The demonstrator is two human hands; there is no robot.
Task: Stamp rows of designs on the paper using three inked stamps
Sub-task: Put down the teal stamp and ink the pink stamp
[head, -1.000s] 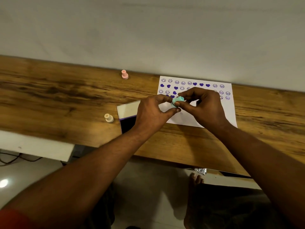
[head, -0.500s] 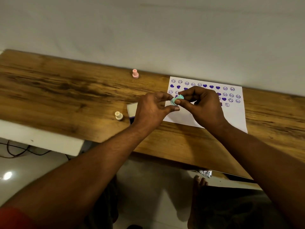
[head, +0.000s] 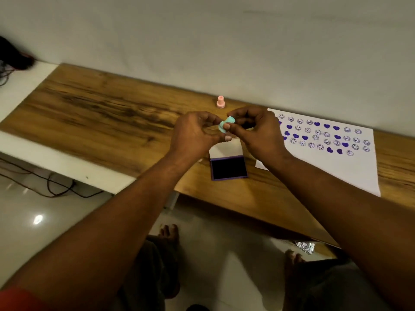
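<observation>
Above the open ink pad (head: 229, 167), both hands meet around a small teal stamp (head: 226, 126) held clear of the tabletop (head: 107, 122). The right hand (head: 258, 133) has its grip closed on the stamp, thumb and fingertips pinching it with the piece tilted; the left hand (head: 195, 134) curls in beside it, fingertips at or against the stamp's near end, though whether it truly bears any of the load I cannot tell. A pink stamp (head: 220, 102) stands upright near the wall, well apart from the hands. The paper (head: 350, 169) lies to the right, its upper part already carrying rows of purple hearts and smiley faces, its lower part bare. As I judge it, the stamp is about to be inked, or turned to check its face, before another print. The risks follow from that: a small, light piece passed between two sets of fingertips could slip and drop onto the pad or the sheet, leaving a stray mark; inked skin could smudge the finished rows if the right forearm, which crosses the paper's near corner, drags; and a tilted stamp set down unevenly would give a partial print. Much is hidden. The stamp's printing face is turned away or covered, so its design cannot be read. The pad's pale lid is partly behind the hands. A third stamp is not visible, and the paper's left edge sits behind the right hand.
</observation>
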